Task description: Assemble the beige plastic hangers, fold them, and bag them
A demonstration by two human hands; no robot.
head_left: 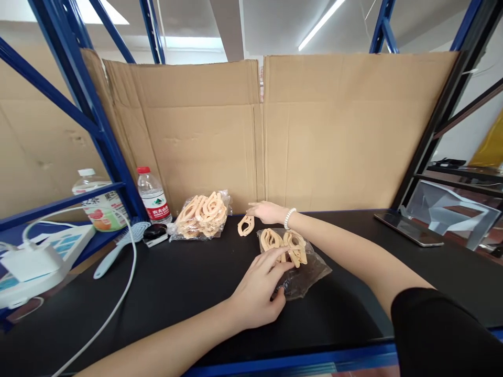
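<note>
My right hand (268, 212) reaches across to the far part of the black table. Its fingers are closed at the upper end of a single beige oval piece (245, 226), an open loop that looks like plastic. Nearer to me lies a clear plastic bag (308, 275), with several beige loop pieces (295, 247) on or in its mouth; which of the two I cannot tell. My left hand (261, 288) rests at these pieces, fingers stretched over them and thumb apart. Another clear bag (202, 214), filled with similar beige pieces, lies to the left of my right hand.
Left of the full bag stand a water bottle (154, 196) and a larger drink bottle (100, 201). A light blue hairbrush (121, 248), a white cable (128, 285) and a power strip (43, 262) lie there. At right is a phone (408, 228). Cardboard (353, 136) walls the back.
</note>
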